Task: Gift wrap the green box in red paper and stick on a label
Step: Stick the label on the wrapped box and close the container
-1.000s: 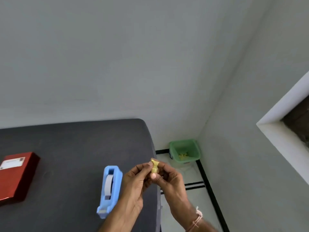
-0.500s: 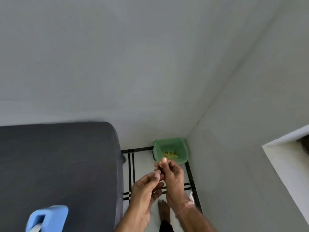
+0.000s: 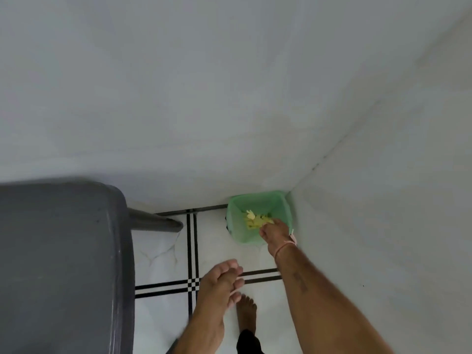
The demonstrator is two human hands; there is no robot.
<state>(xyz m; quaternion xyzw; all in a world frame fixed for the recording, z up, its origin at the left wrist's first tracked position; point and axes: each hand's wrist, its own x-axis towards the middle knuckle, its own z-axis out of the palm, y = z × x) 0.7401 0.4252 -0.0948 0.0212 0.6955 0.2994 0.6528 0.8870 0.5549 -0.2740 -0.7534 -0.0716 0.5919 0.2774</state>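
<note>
We are reaching our right hand (image 3: 274, 231) down into a small green plastic bin (image 3: 235, 226), which is standing on the floor in the corner between two pale walls. The hand is hanging just over the yellow paper scraps (image 3: 252, 218) that are lying at the bottom of the bin. The fingers are small and blurred, so we cannot tell if they are pinching a scrap or are loose. A pink thread bracelet (image 3: 283, 247) is sitting around this wrist.

Our left hand (image 3: 219, 284) is hanging in the air over the white tiled floor (image 3: 158, 254), with its fingers (image 3: 236, 267) loosely bent and holding nothing. One bare foot (image 3: 246, 312) is standing on the tiles just below it.

The dark grey table (image 3: 58, 251) is filling the left side, and its leg (image 3: 155, 222) is slanting toward the bin. The gift box is not showing in this view, so we cannot say where it is lying.
</note>
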